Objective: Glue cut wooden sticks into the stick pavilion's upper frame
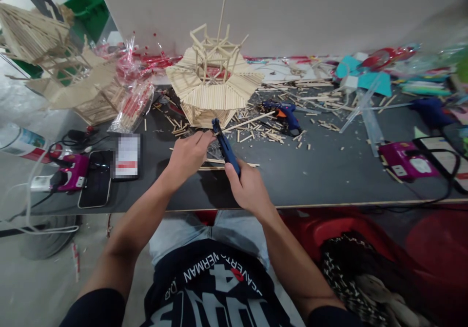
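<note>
The dark grey, flat-topped table (310,171) is littered along its middle and far side, so anything dropped there could easily be lost among the scraps.

On it, in front of the person, the tiered, hexagonal model built of pale wooden sticks (214,95) is stood upright. Its thin top struts and tall single mast look fragile; if a wrist or the tool were knocked against the near base, joints could be cracked or the whole structure shifted. Whether the base is touched by the tool's tip cannot be told.

The right hand (250,183) is closed around the handles of a slim, blue-handled metal cutting tool (225,149). By the left hand (190,154), a thin, straight, pale wooden stick (250,122) appears to be pinched close to the tool's head. With the fingertips placed so near, skin could be nipped if the handles were squeezed carelessly.

To the right of the model, the blue-and-orange plastic glue gun (290,117) is lying among debris; if it is hot, a burn could be caused by a sideways reach.

The pinched stick, slanted just before the model's base, could be split or cut crooked if the grip were loosened.

Smallest are the short, pale wooden offcuts (272,133), by which a fresh piece could be hidden.
</note>
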Motion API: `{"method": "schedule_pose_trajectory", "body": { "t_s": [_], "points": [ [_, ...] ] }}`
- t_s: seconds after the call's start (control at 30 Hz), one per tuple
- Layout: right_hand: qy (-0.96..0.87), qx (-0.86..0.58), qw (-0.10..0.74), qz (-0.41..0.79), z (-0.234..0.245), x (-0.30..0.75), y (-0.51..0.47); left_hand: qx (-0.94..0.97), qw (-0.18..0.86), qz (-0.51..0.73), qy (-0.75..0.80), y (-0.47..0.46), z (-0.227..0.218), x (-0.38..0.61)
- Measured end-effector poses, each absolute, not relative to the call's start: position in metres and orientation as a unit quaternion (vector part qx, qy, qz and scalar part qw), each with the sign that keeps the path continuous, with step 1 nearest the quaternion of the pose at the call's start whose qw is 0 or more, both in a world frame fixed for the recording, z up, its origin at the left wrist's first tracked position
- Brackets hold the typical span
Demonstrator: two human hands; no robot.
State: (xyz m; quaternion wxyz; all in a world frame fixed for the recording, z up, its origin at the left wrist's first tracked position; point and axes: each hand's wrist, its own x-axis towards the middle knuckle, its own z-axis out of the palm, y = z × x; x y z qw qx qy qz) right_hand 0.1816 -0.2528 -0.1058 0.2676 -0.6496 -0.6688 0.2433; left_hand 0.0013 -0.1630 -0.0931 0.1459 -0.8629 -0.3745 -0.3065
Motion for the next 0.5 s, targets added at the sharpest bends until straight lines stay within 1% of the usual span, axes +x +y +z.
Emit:
{"method": "schedule_pose_trajectory", "body": {
  "t_s": [0.13,0.27,0.37,0.5],
  "points": [
    [-0.668,-0.67,0.236,0.223,-0.105,0.178,-0.258,-0.87,0.158,-0.301,-0.358,-0.166,-0.091,0.001],
    [-0.652,-0.7,0.22,0.189,-0.111,0.177,-0.266,-0.868,0.153,-0.329,-0.341,-0.169,-0.085,-0.001],
    [-0.67,-0.691,0.2,0.182,-0.114,0.18,-0.271,-0.863,0.153,-0.344,-0.337,-0.169,-0.08,-0.006],
    [-0.677,-0.687,0.21,0.161,-0.116,0.186,-0.278,-0.841,0.141,-0.389,-0.348,-0.163,-0.075,-0.015]
  ]
}}
